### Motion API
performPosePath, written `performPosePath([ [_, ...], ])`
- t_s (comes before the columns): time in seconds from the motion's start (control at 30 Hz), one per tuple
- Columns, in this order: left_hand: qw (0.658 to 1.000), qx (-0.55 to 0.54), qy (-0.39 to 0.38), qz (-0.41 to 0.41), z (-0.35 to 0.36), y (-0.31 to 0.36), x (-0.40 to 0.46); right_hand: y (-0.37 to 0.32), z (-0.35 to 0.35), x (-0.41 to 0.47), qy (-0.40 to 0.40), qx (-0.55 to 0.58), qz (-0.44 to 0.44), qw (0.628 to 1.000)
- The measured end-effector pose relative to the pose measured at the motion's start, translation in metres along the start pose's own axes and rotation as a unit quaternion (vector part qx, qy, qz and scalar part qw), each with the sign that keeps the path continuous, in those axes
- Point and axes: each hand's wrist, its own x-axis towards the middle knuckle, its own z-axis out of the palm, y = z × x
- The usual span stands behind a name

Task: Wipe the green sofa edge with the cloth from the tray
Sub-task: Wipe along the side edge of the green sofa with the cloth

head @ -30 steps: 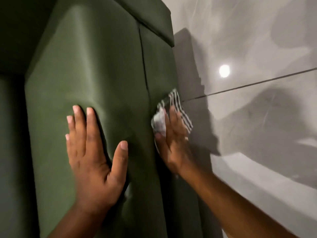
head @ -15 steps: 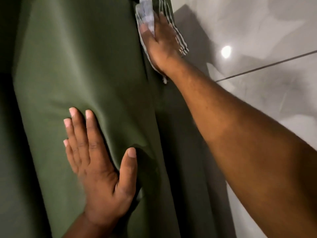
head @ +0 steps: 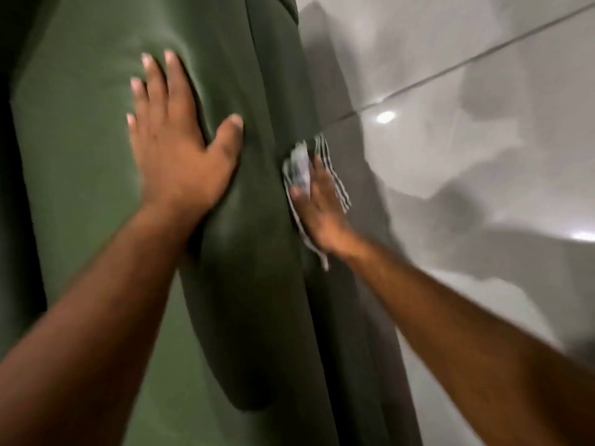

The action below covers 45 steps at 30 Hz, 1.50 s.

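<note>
The green sofa [head: 80,188] fills the left and middle of the view, its outer edge running down the centre. My left hand [head: 175,143] lies flat on the sofa's broad face, fingers spread, holding nothing. My right hand [head: 318,207] presses a white cloth with dark stripes [head: 299,165] against the sofa's side edge, fingers pointing up. Most of the cloth is hidden under the palm; a strip hangs out below the wrist. No tray is in view.
A glossy grey tiled floor [head: 483,140] lies to the right of the sofa, with a dark grout line and bright light reflections. The sofa's shadow falls on the tiles next to the edge.
My right hand with the cloth has slid back down the sofa edge from the top of the view toward me. My left hand now sits higher in the view, still flat on the sofa.
</note>
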Motion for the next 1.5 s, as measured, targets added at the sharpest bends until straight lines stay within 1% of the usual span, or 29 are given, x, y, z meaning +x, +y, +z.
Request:
performPosePath([
  [0.1, 0.999, 0.018, -0.02, 0.027, -0.001, -0.002, -0.067, 0.009, 0.003, 0.016, -0.031, -0.014, 0.009, 0.999],
  [0.17, 0.999, 0.005, -0.03, 0.025, -0.002, -0.004, -0.136, 0.025, 0.012, -0.006, -0.026, -0.02, 0.012, 0.999],
  [0.23, 0.999, -0.013, -0.035, 0.011, -0.006, -0.008, -0.202, 0.047, 0.021, -0.062, -0.009, -0.004, 0.025, 1.0],
  [0.27, 0.999, -0.024, -0.034, -0.001, -0.006, -0.01, -0.225, 0.059, 0.025, -0.098, 0.004, 0.003, 0.016, 1.0],
  [0.33, 0.998, -0.04, -0.035, -0.017, -0.001, -0.013, -0.245, 0.08, 0.026, -0.178, 0.014, 0.019, 0.03, 0.999],
  [0.4, 0.998, -0.044, -0.03, -0.022, 0.002, -0.01, -0.247, 0.09, 0.024, -0.251, -0.023, 0.023, 0.05, 0.998],
  [0.47, 0.998, -0.042, -0.02, -0.037, 0.001, -0.006, -0.257, 0.088, 0.023, -0.29, -0.067, 0.001, 0.051, 0.996],
  [0.53, 0.998, -0.03, -0.023, -0.043, 0.002, -0.004, -0.284, 0.081, 0.022, -0.284, -0.045, -0.007, 0.059, 0.997],
  [0.6, 0.999, -0.03, -0.022, -0.039, 0.003, -0.005, -0.312, 0.073, 0.022, -0.237, 0.004, -0.02, 0.06, 0.998],
  [0.63, 0.999, -0.029, -0.02, -0.039, 0.005, -0.006, -0.322, 0.066, 0.022, -0.204, 0.014, -0.041, 0.057, 0.997],
  [0.67, 0.999, -0.023, -0.014, -0.039, 0.006, -0.007, -0.326, 0.057, 0.023, -0.167, 0.007, -0.065, 0.044, 0.997],
  [0.73, 0.999, -0.017, 0.003, -0.039, 0.011, -0.005, -0.325, 0.041, 0.02, -0.105, -0.012, -0.071, 0.025, 0.997],
  [0.8, 0.999, -0.027, 0.009, -0.04, 0.011, -0.004, -0.323, 0.037, 0.02, -0.079, -0.027, -0.05, 0.041, 0.998],
  [0.87, 0.999, -0.026, 0.017, -0.035, 0.011, -0.006, -0.322, 0.043, 0.022, -0.099, -0.039, -0.036, 0.038, 0.998],
  [0.97, 0.999, -0.015, 0.031, -0.039, 0.014, -0.006, -0.322, 0.072, 0.032, -0.184, 0.003, -0.012, 0.025, 1.0],
  [1.03, 0.999, -0.011, 0.033, -0.037, 0.015, -0.007, -0.322, 0.091, 0.036, -0.258, 0.003, 0.023, 0.065, 0.998],
  [1.1, 0.999, -0.015, 0.029, -0.029, 0.015, -0.009, -0.323, 0.105, 0.037, -0.318, -0.015, 0.027, 0.099, 0.995],
  [1.17, 0.999, -0.009, 0.026, -0.028, 0.014, -0.01, -0.325, 0.113, 0.041, -0.345, -0.024, 0.01, 0.111, 0.994],
  [1.3, 0.999, -0.009, 0.032, -0.027, 0.015, -0.009, -0.326, 0.108, 0.038, -0.33, 0.001, -0.003, 0.074, 0.997],
  [1.37, 0.999, -0.01, 0.038, -0.032, 0.016, -0.007, -0.326, 0.107, 0.035, -0.315, -0.007, 0.0, 0.073, 0.997],
  [1.43, 0.998, -0.011, 0.043, -0.034, 0.017, -0.006, -0.325, 0.103, 0.034, -0.286, 0.003, 0.001, 0.092, 0.996],
  [1.5, 0.999, -0.007, 0.045, -0.03, 0.017, -0.005, -0.324, 0.1, 0.032, -0.235, 0.022, 0.022, 0.14, 0.99],
])
